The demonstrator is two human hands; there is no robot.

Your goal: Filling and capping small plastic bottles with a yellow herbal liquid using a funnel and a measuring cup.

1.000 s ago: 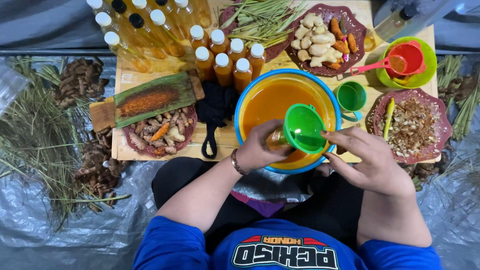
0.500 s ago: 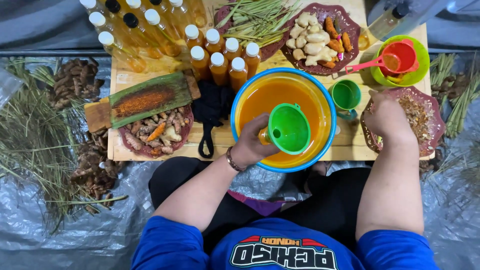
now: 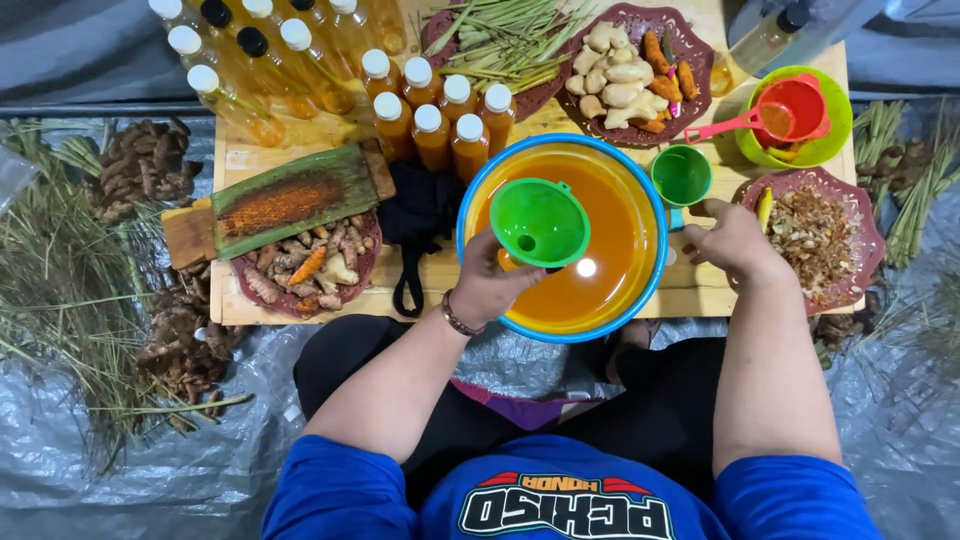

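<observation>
Green plastic funnel, light and stiff, pinched in left hand above basin; right hand beside basin, empty

Both bare forearms reach forward from the body, the left hand curled in a grip with a bracelet on its wrist, the right hand well apart, loosely bent, palm down.

A blue short-sleeved shirt is being worn, its chest marked by a dark emblem edged in red with white lettering. Dark trousers are being worn below it. A thin beaded bracelet is being worn around the left wrist; both forearms are being left bare.
</observation>
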